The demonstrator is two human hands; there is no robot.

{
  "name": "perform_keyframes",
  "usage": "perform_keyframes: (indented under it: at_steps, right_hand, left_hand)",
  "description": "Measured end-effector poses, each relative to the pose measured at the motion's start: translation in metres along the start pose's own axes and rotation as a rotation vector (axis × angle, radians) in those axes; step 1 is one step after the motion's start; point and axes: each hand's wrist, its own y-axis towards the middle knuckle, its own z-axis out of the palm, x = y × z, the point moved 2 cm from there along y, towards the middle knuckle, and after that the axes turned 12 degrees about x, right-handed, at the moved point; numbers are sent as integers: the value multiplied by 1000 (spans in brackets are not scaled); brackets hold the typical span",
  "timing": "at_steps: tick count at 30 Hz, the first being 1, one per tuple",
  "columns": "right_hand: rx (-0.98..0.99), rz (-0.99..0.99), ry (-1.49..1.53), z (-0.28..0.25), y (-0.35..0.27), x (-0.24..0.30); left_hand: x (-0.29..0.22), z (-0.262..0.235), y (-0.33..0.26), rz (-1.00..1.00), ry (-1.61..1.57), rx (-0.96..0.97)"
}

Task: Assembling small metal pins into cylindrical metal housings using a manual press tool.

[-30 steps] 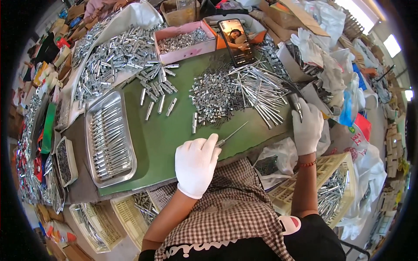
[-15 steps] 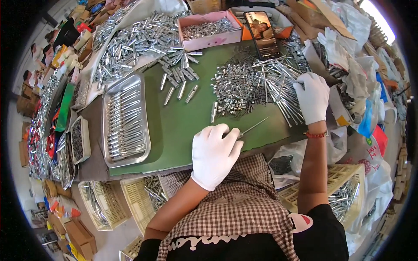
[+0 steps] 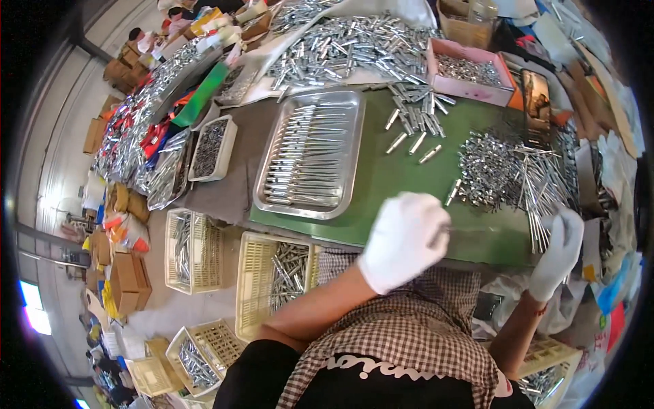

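Observation:
My left hand [image 3: 407, 235], in a white glove, is closed over the front of the green work surface [image 3: 388, 187]. A thin metal rod [image 3: 473, 230], smeared by motion, sticks out to the right from its fingers. At the right edge my white-gloved right hand [image 3: 560, 252] is closed beside a bundle of long thin metal rods [image 3: 538, 194]; what its fingers hold is hidden. Left of the bundle is a heap of small shiny metal pieces [image 3: 487, 163]. One metal sleeve [image 3: 454, 192] lies alone by that heap. A steel tray [image 3: 353, 146] holds rods fitted with sleeves, laid in a row.
Loose metal sleeves [image 3: 419, 112] lie near a pink box [image 3: 470, 92] of small parts. Behind is a large pile of sleeves [image 3: 354, 48]. A phone [image 3: 537, 105] leans at the back right. A white tub [image 3: 226, 146] of dark pins stands left; plastic crates [image 3: 246, 293] sit below.
The view has swung left, so the scene sits further right. My right hand has come nearer the front edge, off the upper part of the rods. The left hand still holds its rod.

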Motion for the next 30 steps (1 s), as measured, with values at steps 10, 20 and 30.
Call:
perform_keyframes:
  at_steps: [10, 20, 30]
  right_hand:
    - [132, 158, 148, 54, -38, 3]
    - [139, 111, 147, 52, -39, 11]
    - [120, 114, 362, 52, -36, 17]
  left_hand:
    - [163, -157, -51, -351, 458, -2]
    - [172, -149, -56, -402, 445, 112]
    - [32, -29, -1, -88, 253, 64]
